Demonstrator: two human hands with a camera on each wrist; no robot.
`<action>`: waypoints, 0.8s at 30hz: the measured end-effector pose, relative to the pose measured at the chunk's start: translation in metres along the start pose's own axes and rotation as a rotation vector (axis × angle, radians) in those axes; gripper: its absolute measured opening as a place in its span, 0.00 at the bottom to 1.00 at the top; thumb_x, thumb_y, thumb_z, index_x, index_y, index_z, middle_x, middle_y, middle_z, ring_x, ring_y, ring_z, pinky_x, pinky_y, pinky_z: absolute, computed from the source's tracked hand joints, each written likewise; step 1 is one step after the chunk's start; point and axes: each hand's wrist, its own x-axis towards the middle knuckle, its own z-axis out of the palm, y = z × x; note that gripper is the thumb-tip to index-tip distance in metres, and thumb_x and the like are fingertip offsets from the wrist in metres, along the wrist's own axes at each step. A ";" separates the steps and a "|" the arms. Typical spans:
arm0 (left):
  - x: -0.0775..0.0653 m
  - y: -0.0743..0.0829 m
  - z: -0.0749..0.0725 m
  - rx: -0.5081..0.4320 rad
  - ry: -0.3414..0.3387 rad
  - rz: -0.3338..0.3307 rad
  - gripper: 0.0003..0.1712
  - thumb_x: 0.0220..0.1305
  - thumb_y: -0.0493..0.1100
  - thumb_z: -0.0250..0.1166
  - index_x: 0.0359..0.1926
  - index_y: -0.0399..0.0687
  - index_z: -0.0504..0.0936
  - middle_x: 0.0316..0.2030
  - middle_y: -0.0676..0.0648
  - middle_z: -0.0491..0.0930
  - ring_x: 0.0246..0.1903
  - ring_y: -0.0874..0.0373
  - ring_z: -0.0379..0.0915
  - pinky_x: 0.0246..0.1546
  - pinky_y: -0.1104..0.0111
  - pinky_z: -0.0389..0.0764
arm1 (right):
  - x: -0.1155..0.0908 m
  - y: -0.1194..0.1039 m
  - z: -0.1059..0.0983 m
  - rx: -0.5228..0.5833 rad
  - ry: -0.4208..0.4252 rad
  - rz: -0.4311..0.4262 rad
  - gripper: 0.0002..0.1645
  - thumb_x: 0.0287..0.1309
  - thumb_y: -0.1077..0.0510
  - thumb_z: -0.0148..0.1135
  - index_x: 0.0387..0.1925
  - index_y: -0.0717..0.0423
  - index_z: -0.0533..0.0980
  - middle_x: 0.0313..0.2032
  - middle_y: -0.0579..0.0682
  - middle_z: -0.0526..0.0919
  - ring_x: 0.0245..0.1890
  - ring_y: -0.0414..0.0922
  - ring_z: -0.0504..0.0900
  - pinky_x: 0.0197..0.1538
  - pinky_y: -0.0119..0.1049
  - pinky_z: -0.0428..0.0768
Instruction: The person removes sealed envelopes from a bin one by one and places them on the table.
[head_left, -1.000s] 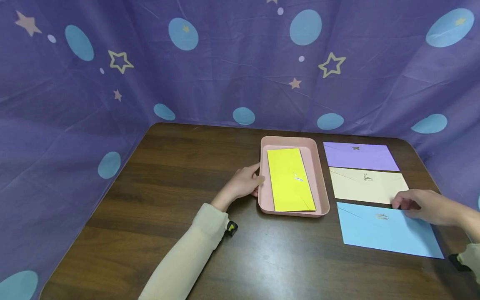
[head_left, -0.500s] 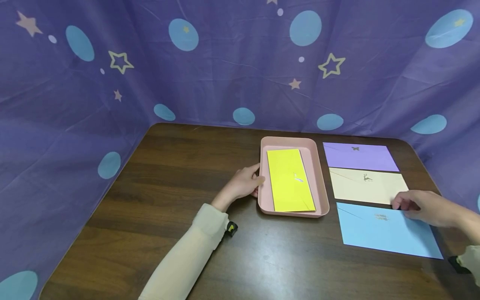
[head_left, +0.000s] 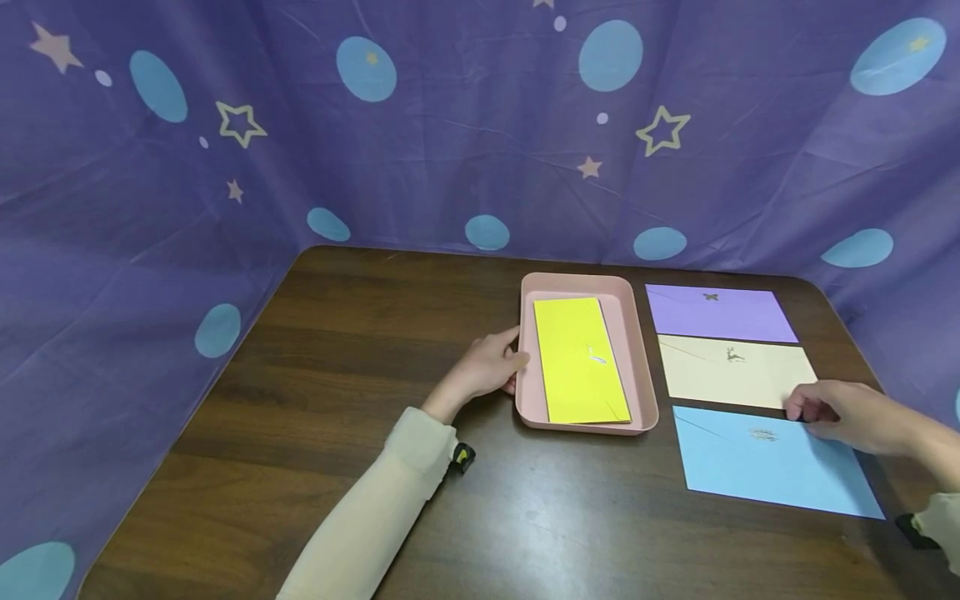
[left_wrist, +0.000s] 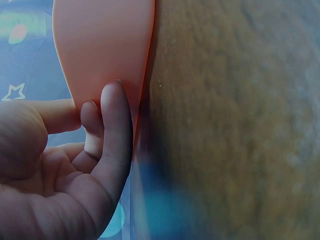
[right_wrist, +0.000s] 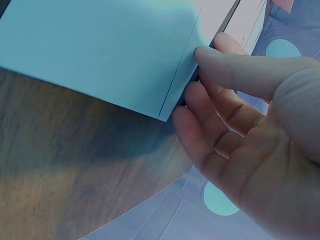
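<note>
My left hand [head_left: 486, 365] holds the left side of a pink rectangular tray [head_left: 528, 392], thumb at the rim. In the left wrist view its fingers lie against the tray's outer wall [left_wrist: 102, 45]. A yellow envelope [head_left: 577, 362] with a small silver mark lies lengthwise inside the tray. To the right, my right hand [head_left: 858, 415] pinches the far edge of a light blue envelope [head_left: 750, 465]. The right wrist view has the thumb on top of this envelope [right_wrist: 100, 55] near its corner, with the other fingers curled at its edge.
Beyond the blue envelope, a cream envelope [head_left: 712, 375] with a deer mark and a purple envelope [head_left: 738, 317] with a butterfly mark lie in a column. Everything rests on a dark wooden table [head_left: 322, 333], backed by a purple curtain [head_left: 420, 167] with stars and blue spots.
</note>
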 end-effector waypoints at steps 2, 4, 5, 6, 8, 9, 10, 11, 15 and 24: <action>0.000 0.000 0.000 -0.002 -0.002 0.002 0.36 0.80 0.44 0.59 0.82 0.44 0.61 0.29 0.43 0.78 0.24 0.54 0.82 0.29 0.66 0.84 | 0.000 -0.001 0.000 0.009 -0.009 0.011 0.23 0.52 0.75 0.74 0.36 0.45 0.77 0.30 0.35 0.72 0.32 0.28 0.67 0.33 0.30 0.70; 0.001 -0.001 0.001 -0.002 -0.002 0.003 0.36 0.80 0.44 0.59 0.82 0.45 0.61 0.29 0.43 0.78 0.24 0.54 0.83 0.30 0.66 0.84 | -0.001 -0.001 0.000 0.006 -0.002 0.008 0.23 0.51 0.75 0.75 0.36 0.45 0.77 0.30 0.35 0.72 0.31 0.28 0.67 0.32 0.30 0.69; 0.001 -0.001 0.001 -0.002 -0.001 0.003 0.36 0.80 0.44 0.59 0.82 0.45 0.61 0.29 0.43 0.78 0.24 0.54 0.83 0.30 0.65 0.84 | -0.001 -0.002 0.000 0.003 -0.001 0.007 0.23 0.51 0.75 0.75 0.36 0.45 0.77 0.30 0.35 0.72 0.31 0.28 0.67 0.32 0.30 0.69; 0.001 0.000 0.001 -0.001 -0.002 0.004 0.36 0.80 0.44 0.59 0.82 0.45 0.61 0.29 0.43 0.78 0.24 0.54 0.83 0.30 0.65 0.85 | 0.000 -0.002 0.000 -0.001 -0.002 0.005 0.23 0.51 0.75 0.75 0.36 0.45 0.77 0.30 0.35 0.72 0.31 0.28 0.67 0.32 0.30 0.69; 0.001 -0.001 0.001 -0.002 -0.005 0.004 0.36 0.80 0.44 0.59 0.82 0.45 0.61 0.29 0.43 0.78 0.24 0.54 0.83 0.30 0.65 0.85 | 0.000 -0.003 -0.001 -0.005 -0.006 0.008 0.22 0.52 0.74 0.75 0.36 0.45 0.78 0.30 0.36 0.71 0.31 0.29 0.66 0.32 0.30 0.69; 0.001 0.000 0.002 -0.002 -0.006 0.005 0.36 0.80 0.44 0.59 0.82 0.45 0.61 0.29 0.43 0.79 0.24 0.54 0.83 0.30 0.65 0.85 | 0.001 -0.004 -0.002 -0.011 -0.004 0.009 0.22 0.53 0.74 0.74 0.36 0.45 0.78 0.30 0.36 0.71 0.31 0.29 0.66 0.32 0.30 0.69; 0.001 0.000 0.002 -0.003 -0.006 0.004 0.36 0.80 0.44 0.59 0.82 0.45 0.61 0.29 0.43 0.79 0.24 0.54 0.83 0.30 0.65 0.85 | 0.002 -0.006 -0.003 -0.016 0.000 0.009 0.21 0.54 0.74 0.74 0.36 0.45 0.79 0.31 0.36 0.73 0.32 0.29 0.67 0.32 0.30 0.70; 0.001 0.000 0.002 0.002 -0.006 0.005 0.36 0.80 0.44 0.59 0.82 0.45 0.61 0.29 0.43 0.79 0.24 0.54 0.83 0.30 0.65 0.84 | 0.004 -0.008 -0.005 -0.016 0.004 0.009 0.19 0.55 0.73 0.73 0.37 0.46 0.80 0.31 0.36 0.74 0.32 0.29 0.68 0.32 0.30 0.71; 0.002 -0.001 0.002 0.005 0.000 0.008 0.36 0.79 0.44 0.59 0.82 0.45 0.62 0.29 0.42 0.79 0.24 0.54 0.83 0.29 0.67 0.83 | 0.013 -0.022 -0.017 -0.030 0.054 0.012 0.13 0.60 0.69 0.72 0.39 0.48 0.84 0.33 0.36 0.79 0.32 0.29 0.71 0.32 0.31 0.76; 0.003 -0.002 0.001 -0.004 -0.001 0.005 0.36 0.79 0.44 0.60 0.82 0.44 0.61 0.30 0.42 0.78 0.24 0.54 0.84 0.30 0.66 0.84 | 0.036 -0.079 -0.041 0.089 0.200 0.060 0.09 0.69 0.59 0.70 0.49 0.49 0.84 0.38 0.42 0.86 0.37 0.30 0.80 0.37 0.33 0.81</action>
